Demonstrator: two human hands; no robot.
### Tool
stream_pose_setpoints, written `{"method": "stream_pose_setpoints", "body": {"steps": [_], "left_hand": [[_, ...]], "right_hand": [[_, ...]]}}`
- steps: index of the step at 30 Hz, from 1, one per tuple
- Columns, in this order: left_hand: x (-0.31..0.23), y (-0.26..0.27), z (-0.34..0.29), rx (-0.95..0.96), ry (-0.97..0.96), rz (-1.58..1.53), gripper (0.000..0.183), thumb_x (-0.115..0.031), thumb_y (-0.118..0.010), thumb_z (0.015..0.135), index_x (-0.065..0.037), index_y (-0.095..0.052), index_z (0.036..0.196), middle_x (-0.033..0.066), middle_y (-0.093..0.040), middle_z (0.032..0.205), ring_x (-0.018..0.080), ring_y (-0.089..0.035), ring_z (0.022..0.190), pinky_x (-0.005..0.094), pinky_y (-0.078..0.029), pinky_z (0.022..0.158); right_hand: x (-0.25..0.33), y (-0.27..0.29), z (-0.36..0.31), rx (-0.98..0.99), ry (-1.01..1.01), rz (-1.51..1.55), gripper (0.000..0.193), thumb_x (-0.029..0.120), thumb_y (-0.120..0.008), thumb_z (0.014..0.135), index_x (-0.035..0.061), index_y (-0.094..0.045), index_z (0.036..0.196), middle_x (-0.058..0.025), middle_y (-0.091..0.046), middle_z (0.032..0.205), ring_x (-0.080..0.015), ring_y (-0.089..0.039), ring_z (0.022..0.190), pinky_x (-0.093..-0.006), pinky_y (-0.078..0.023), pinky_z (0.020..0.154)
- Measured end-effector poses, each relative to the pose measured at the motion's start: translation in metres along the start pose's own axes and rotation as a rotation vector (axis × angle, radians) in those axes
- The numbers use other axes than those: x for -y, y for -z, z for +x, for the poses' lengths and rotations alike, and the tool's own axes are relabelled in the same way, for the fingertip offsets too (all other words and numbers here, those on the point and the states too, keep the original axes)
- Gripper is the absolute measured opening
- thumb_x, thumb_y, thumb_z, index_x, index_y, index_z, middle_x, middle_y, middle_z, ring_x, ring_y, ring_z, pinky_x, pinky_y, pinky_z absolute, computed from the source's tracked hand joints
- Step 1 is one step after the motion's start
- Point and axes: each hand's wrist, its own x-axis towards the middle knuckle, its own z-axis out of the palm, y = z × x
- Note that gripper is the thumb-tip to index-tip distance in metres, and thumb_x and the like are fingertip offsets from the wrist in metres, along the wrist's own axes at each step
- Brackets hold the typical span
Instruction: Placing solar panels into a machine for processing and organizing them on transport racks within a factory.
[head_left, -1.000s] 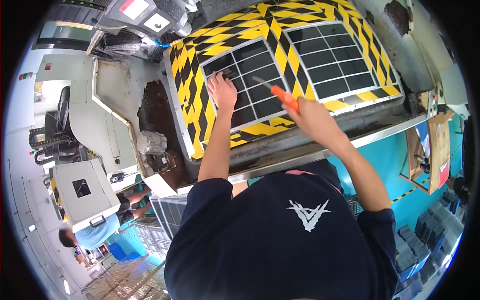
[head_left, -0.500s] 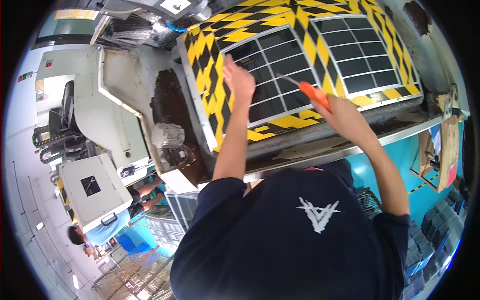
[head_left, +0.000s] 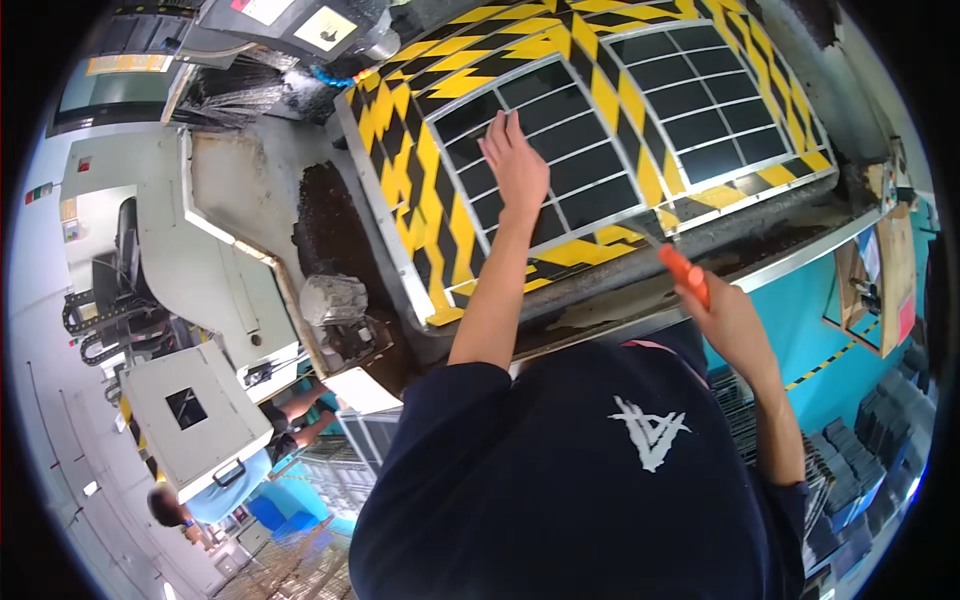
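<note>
- Over the left grid [head_left: 595, 208], the person's left hand [head_left: 517, 172] is reaching across the dark rectangles [head_left: 600, 163] with its fingers extended and unclenched; whether the fingertips are touching the surface, I cannot tell.
- Nearer the body, the right hand [head_left: 735, 325] is gripping an orange-handled tool [head_left: 690, 278], its fingers wrapping around the handle.
- The tool's thin end is pointing up and leftward, lying in view across the front margin of the striped bed [head_left: 400, 160]; contact is not showing clearly.
- Both grids are sitting side by side on the bed, with the right grid [head_left: 735, 90] lying clear of either hand.
- As for progress, the visible dark rectangles are filling their cells, and attention is apparently centring on the left grid; nothing is showing which ones are finished or how many are remaining, and the left hand is hiding some.
</note>
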Motion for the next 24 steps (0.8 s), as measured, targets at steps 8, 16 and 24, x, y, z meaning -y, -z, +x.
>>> {"method": "stream_pose_setpoints", "body": {"steps": [8,16,24], "left_hand": [[0.008,-0.013,-0.004,-0.024,0.090,0.177,0.032,-0.011,-0.052,0.097,-0.009,-0.057,0.129,0.0077,-0.055,0.142,0.0298,-0.043,0.138,0.0520,-0.028,0.117],[-0.002,-0.020,-0.001,-0.067,0.069,0.173,0.031,-0.011,-0.051,0.098,-0.008,-0.061,0.127,0.0071,-0.058,0.140,0.0301,-0.048,0.134,0.0499,-0.030,0.117],[0.000,-0.020,0.005,-0.043,0.071,0.075,0.031,-0.010,-0.057,0.095,-0.009,-0.062,0.125,0.0074,-0.059,0.138,0.0314,-0.050,0.131,0.0463,-0.036,0.113]], "right_hand": [[-0.021,0.046,-0.008,0.161,0.002,0.355,0.039,0.036,-0.058,0.101,-0.0027,-0.063,0.094,-0.0078,-0.061,0.063,-0.0146,-0.059,0.054,-0.0331,-0.046,0.051],[-0.084,0.084,0.047,-0.120,0.002,0.281,0.045,0.036,-0.056,0.102,-0.0035,-0.058,0.080,-0.0052,-0.057,0.058,-0.0138,-0.055,0.048,-0.0302,-0.044,0.043],[-0.150,0.122,0.103,-0.017,0.070,0.297,0.040,0.035,-0.059,0.101,-0.0045,-0.061,0.103,-0.0070,-0.061,0.066,-0.0167,-0.058,0.051,-0.0313,-0.047,0.045]]}}
